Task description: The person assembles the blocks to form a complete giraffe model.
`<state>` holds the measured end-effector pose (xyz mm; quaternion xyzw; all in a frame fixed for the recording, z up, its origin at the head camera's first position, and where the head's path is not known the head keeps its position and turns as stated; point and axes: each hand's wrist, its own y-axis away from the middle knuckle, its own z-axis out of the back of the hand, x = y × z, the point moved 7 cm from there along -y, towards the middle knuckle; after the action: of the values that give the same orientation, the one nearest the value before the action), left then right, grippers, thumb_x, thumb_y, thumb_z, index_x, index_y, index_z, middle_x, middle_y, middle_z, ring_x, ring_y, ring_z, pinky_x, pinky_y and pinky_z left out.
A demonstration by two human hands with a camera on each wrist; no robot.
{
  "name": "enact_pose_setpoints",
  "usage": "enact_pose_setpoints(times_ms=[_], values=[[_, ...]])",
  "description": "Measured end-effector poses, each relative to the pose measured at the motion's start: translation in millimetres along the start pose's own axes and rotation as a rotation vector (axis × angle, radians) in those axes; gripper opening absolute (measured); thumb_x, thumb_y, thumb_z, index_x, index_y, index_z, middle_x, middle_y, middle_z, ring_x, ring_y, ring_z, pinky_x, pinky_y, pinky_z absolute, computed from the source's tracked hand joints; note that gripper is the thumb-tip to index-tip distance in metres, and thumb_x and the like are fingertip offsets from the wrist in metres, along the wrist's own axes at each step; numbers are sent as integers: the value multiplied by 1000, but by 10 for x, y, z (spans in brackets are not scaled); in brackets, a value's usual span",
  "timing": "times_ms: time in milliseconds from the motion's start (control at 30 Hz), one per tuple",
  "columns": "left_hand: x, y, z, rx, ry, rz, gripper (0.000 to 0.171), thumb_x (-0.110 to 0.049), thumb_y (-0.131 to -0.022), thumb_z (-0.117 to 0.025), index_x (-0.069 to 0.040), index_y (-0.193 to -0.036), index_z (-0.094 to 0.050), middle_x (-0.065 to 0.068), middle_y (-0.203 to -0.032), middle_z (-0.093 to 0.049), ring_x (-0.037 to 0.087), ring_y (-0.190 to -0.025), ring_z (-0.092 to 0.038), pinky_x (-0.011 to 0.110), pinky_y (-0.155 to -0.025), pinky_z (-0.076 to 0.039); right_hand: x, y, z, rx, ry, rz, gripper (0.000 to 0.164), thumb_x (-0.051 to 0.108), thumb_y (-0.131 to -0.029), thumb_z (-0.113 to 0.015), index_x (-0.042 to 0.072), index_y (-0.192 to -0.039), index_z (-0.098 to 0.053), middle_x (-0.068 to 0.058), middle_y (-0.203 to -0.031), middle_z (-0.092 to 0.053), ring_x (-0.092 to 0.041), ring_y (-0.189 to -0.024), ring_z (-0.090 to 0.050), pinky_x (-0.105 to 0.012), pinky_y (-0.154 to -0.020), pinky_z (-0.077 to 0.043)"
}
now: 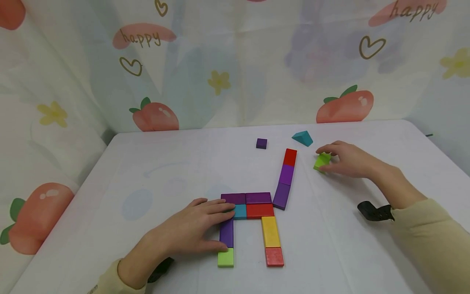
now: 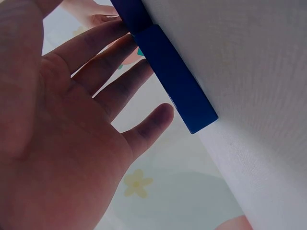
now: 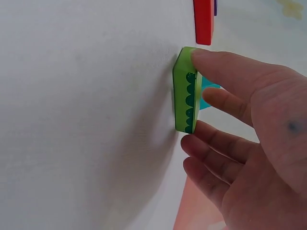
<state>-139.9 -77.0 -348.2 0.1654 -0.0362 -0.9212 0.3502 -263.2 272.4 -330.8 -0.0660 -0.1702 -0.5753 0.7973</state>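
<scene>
My left hand lies over the left side of a flat block figure, fingers stretched out and fingertips at a teal block. Its thumb reaches the joint between a long purple block and a light green square block. In the left wrist view, the straight fingers meet the edge of a dark blue-looking block. My right hand pinches a green block with a scalloped dark green edge between thumb and fingertips, close over the table at the right.
Two dark purple blocks, a red block, a yellow block and a light red block complete the figure's outline. A slanted row of red and purple blocks adjoins it. A purple cube and a teal wedge lie behind.
</scene>
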Motion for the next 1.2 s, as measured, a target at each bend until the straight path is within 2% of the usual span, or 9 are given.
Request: enact_pose_setpoints(times_ms=[200,467,800,1000,1200], values=[[13,-3,-5,9,1,8,75,-59,-88,-70,-20,-150,-52,-7,-156,-43,18,-147,-32,54,-116,-27,-7,12,-29,-7,-17,22,50,20,-88,-78,-3,-129,-62,-21,-118,-60,-40,-109,-56,-59,-90,-51],[29,-5,-13,8,4,4,75,-59,-88,-69,-21,-150,-52,-7,-156,-43,17,-147,-32,54,-116,-28,148,-66,-55,-18,-37,55,47,19,-89,-77,-3,-128,-63,-22,-123,-61,-42,-114,-55,-61,-96,-47],[29,5,-9,2,1,-8,74,-59,-89,-69,-20,-150,-52,-7,-156,-42,17,-147,-32,53,-116,-28,284,-315,73,-66,-85,91,44,17,-91,-75,-4,-127,-62,-22,-122,-62,-42,-114,-55,-59,-96,-48],[23,10,-2,-3,0,-15,74,-59,-89,-69,-19,-150,-52,-7,-156,-42,17,-147,-32,53,-116,-28,388,-525,85,-66,-107,79,45,21,-93,-73,-2,-130,-62,-20,-120,-62,-38,-110,-56,-57,-97,-47],[21,11,-5,-8,-5,-26,74,-59,-89,-68,-19,-150,-52,-7,-157,-41,16,-147,-31,52,-117,-28,462,-723,47,-41,-130,40,48,22,-95,-71,-2,-134,-59,-24,-130,-58,-41,-117,-52,-58,-102,-43]])
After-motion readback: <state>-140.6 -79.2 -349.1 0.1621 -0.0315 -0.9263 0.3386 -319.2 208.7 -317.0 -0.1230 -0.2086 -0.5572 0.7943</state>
